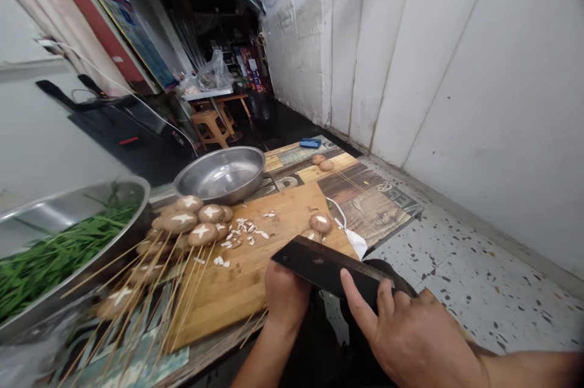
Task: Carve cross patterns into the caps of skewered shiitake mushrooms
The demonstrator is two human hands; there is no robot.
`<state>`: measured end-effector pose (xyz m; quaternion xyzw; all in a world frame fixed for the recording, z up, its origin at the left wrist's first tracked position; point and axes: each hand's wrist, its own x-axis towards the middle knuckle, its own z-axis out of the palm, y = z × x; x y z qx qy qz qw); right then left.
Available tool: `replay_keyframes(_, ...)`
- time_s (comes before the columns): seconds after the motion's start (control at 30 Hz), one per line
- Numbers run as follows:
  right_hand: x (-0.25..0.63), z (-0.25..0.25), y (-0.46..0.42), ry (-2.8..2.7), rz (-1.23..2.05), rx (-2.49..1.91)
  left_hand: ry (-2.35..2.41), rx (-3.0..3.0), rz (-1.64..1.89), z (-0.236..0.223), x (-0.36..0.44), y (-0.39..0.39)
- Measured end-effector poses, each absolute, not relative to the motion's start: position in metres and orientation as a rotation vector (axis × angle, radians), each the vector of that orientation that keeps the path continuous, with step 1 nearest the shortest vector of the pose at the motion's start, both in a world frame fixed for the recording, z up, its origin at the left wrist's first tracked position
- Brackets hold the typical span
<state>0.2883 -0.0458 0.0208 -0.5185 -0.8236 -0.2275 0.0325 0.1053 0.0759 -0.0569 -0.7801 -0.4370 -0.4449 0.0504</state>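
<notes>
My right hand (415,327) grips a dark cleaver (319,263), its index finger stretched along the blade. Behind the blade, my left hand (286,297) is closed, its fingers mostly hidden. Thin sticks come out below it, in line with two brown mushrooms (320,222) just beyond the cleaver; the grip on these skewers is partly covered. One of those caps shows a white cut. White mushroom trimmings (246,227) lie scattered over the wooden cutting board (278,211). Skewered mushrooms with white star-shaped cuts (203,234) are piled at the board's left side.
A metal bowl of green leafy stalks (145,193) stands at left, with a shiny metal basin (219,172) behind the board. Two uncut skewered mushrooms (325,165) and a blue object (310,143) lie on the table's far part. A white wall (433,59) runs along the right.
</notes>
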Motion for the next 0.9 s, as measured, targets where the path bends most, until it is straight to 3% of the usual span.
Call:
replay_keyframes(0.23,0.259,0.023,-0.035,-2.607,-0.930,-1.726,-1.330,-2.364,-1.311,-0.056,0.105,0.077)
replay_keyframes(0.33,0.262,0.040,-0.029,-2.698,-0.885,-1.726,-1.321,-2.373,-1.228,-0.055,0.105,0.075)
replay_keyframes(0.47,0.297,0.068,-0.019,-2.693,-0.250,-1.691,-1.381,-2.299,-1.206,-0.053,0.108,0.074)
replay_keyframes(0.7,0.359,0.071,0.010,-1.869,1.177,-1.757,-1.367,-2.377,-1.217,-0.049,0.103,0.084)
replay_keyframes(0.9,0.371,0.043,0.017,-1.703,1.459,-1.678,-1.414,-2.450,-1.259,-0.050,0.097,0.094)
